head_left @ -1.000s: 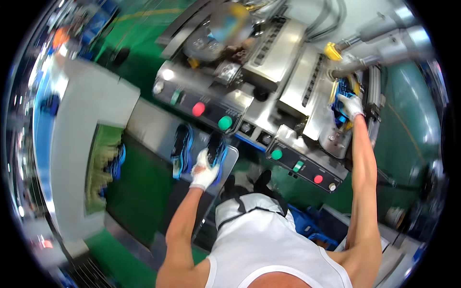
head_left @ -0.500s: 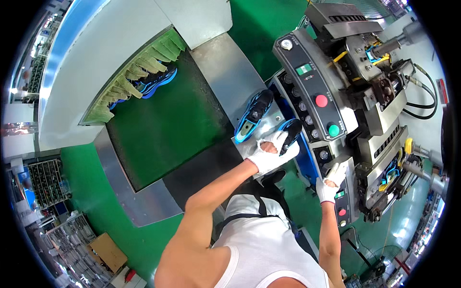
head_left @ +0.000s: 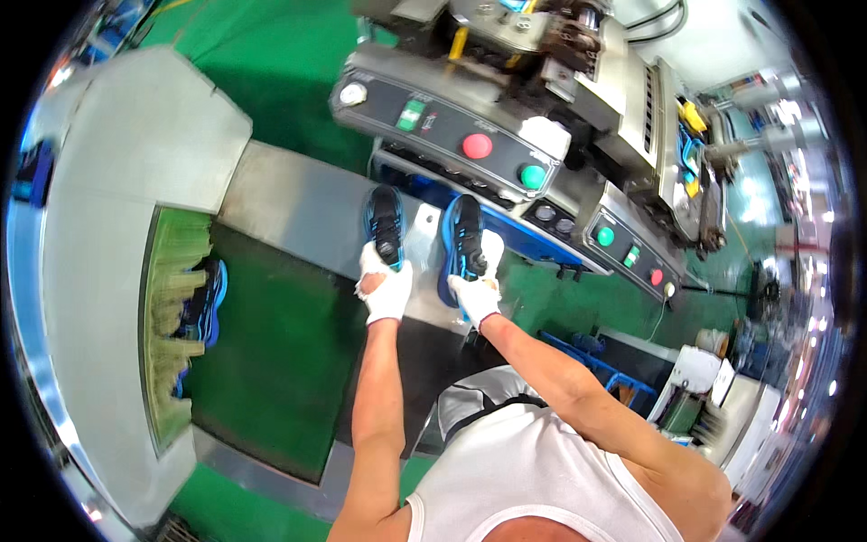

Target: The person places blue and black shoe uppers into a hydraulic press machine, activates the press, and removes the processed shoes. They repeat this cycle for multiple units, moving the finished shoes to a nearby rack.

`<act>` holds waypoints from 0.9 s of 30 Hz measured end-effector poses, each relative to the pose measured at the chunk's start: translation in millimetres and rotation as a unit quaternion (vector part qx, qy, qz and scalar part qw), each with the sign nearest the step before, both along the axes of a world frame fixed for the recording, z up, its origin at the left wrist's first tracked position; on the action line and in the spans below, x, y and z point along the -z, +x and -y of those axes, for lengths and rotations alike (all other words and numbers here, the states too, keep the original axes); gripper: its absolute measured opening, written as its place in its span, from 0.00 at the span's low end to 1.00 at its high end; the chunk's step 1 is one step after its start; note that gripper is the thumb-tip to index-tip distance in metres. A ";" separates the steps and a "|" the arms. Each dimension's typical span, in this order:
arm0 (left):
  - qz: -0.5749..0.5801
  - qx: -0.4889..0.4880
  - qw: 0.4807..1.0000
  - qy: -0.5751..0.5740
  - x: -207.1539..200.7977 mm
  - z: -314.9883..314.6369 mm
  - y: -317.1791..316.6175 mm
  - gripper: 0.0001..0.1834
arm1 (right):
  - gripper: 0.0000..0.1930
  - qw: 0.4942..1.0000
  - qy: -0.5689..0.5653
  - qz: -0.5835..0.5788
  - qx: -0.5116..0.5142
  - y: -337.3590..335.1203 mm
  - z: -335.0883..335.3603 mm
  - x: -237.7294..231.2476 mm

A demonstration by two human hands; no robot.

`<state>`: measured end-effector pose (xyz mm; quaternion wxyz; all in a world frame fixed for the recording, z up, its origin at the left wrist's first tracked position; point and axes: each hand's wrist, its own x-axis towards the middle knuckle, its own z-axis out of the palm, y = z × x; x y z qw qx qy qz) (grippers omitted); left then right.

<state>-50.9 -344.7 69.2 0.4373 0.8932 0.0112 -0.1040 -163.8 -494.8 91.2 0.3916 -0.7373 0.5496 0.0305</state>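
Two black sports shoes with blue soles are side by side at the metal edge of the conveyor. My left hand [head_left: 386, 287], in a white glove with bare fingertips, is closed around the heel end of the left shoe [head_left: 386, 217]. My right hand [head_left: 477, 296], gloved the same way, grips the right shoe [head_left: 466, 237] near its heel, with glove fabric showing along its outer side. Both toes point away from me toward the press machine. Fingers beneath the shoes are hidden.
The green conveyor belt [head_left: 271, 352] runs into a grey housing [head_left: 99, 235] behind a fringed curtain [head_left: 172, 334]; more blue-soled shoes [head_left: 209, 303] sit at the curtain. Ahead stands a press machine with a control panel [head_left: 442, 113] bearing red and green buttons. A blue-framed cart [head_left: 601, 366] is at right.
My view has turned right. My left hand has left the right-hand shoe and now grips the left one. My right hand came from beside the control panel onto the right shoe.
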 end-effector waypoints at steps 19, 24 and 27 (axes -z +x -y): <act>-0.162 0.550 0.812 -0.106 -191.6 187.4 -241.3 0.39 | 0.18 0.762 0.212 0.373 0.484 -387.6 83.1 -205.8; -0.227 0.680 0.681 -0.151 -239.7 287.7 -384.1 0.38 | 0.19 0.618 0.052 0.487 0.615 -522.5 75.5 -223.5; -0.170 0.753 0.599 -0.212 -250.3 353.3 -472.1 0.37 | 0.29 0.557 -0.179 0.423 0.692 -598.8 77.6 -191.7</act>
